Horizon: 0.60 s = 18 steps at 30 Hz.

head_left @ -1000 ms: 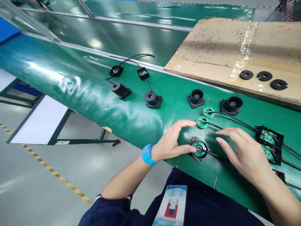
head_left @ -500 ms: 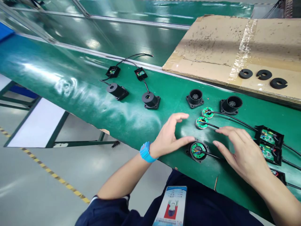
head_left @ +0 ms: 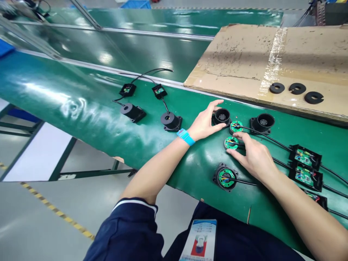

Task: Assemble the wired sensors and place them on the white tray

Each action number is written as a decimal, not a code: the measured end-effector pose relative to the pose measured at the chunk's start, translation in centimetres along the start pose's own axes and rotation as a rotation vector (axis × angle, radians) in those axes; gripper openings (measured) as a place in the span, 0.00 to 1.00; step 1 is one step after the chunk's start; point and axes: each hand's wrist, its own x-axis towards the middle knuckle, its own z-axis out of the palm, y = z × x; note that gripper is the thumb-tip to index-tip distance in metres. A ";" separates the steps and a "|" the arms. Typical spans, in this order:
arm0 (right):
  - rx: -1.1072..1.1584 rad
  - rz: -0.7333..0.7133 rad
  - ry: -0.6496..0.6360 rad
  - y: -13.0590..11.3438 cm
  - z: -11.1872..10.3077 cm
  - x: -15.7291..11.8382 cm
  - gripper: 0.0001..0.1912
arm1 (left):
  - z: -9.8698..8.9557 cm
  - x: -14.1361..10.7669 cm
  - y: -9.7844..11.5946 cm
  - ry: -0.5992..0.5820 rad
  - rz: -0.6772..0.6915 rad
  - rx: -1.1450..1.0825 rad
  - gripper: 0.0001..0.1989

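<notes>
My left hand (head_left: 208, 121) reaches round the left side of a black round housing (head_left: 222, 116), thumb and fingers apart. Around the near round green circuit board (head_left: 231, 143), my right hand (head_left: 252, 152) has its thumb and index finger spread at the board's right side. A second round board (head_left: 236, 127) lies just behind, its cable running right. Nearer the table edge, another housing (head_left: 225, 177) has a green board inside it. An upright black housing (head_left: 262, 123) stands to the right, beyond the cable.
Black boxes with circuit boards (head_left: 305, 156) lie at the right. Two capped housings (head_left: 171, 121) with small cabled boxes stand at the left. Cardboard (head_left: 239, 61) at the back bears black split rings (head_left: 297, 88). The green table (head_left: 152, 145) has a near edge.
My left hand has moved away from the nearest housing, up to the empty one at the back. My right hand has moved left to the near loose board. The view has shifted slightly.
</notes>
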 end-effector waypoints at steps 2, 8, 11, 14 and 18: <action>-0.051 -0.011 0.010 0.3 -0.3 0.1 0.26 | 0.1 -0.8 0.5 0.040 -0.045 0.041 0.43; -0.038 -0.035 0.124 1.1 -4.2 -1.6 0.24 | -1.1 -5.2 3.4 -0.138 -0.013 0.103 0.40; -0.068 0.067 0.190 0.7 -6.5 -2.5 0.26 | -1.1 -6.0 3.8 -0.239 0.041 -0.040 0.29; -0.076 0.141 0.237 -0.1 -7.7 -2.9 0.27 | -0.7 -6.1 3.8 -0.217 0.000 -0.032 0.30; -0.028 0.200 0.254 -0.7 -7.7 -3.1 0.28 | -0.8 -6.0 3.1 -0.319 0.039 -0.152 0.40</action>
